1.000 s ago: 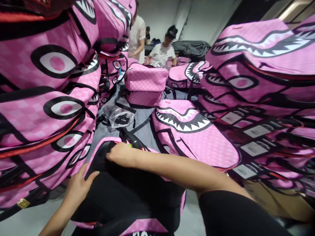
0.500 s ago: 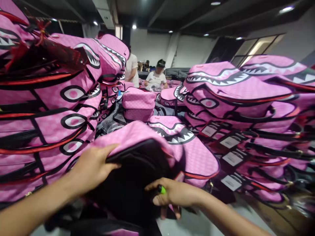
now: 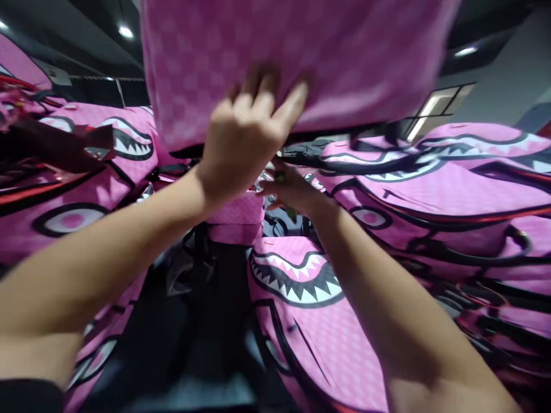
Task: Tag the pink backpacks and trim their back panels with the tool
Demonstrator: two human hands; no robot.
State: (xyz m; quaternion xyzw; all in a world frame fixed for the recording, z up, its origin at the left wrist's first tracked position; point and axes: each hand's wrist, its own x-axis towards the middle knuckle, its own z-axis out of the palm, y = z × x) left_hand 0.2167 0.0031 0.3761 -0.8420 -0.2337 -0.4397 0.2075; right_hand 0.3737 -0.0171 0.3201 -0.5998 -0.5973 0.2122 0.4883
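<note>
A pink checked backpack (image 3: 275,74) is held up high in front of me, and its top runs out of the frame. My left hand (image 3: 247,126) grips it near the lower edge, fingers on the pink fabric; they are blurred. Under the bag, close to its black straps (image 3: 365,166), is my right hand (image 3: 290,186), partly in shadow. It holds a small tool with a green end (image 3: 291,214), its kind unclear, while some fingers stick out. Another pink backpack (image 3: 318,327) with a shark-mouth print lies below, beside my right forearm.
Stacked pink shark-print backpacks rise on the left (image 3: 73,218) and on the right (image 3: 456,189). A smaller pink bag (image 3: 236,218) sits further back in the middle. A dark table surface (image 3: 185,344) lies below my arms.
The backpack has gone up from the table to high in front of me and turned, its dark opening no longer showing. Both hands have risen with it; the right still holds the green-ended tool.
</note>
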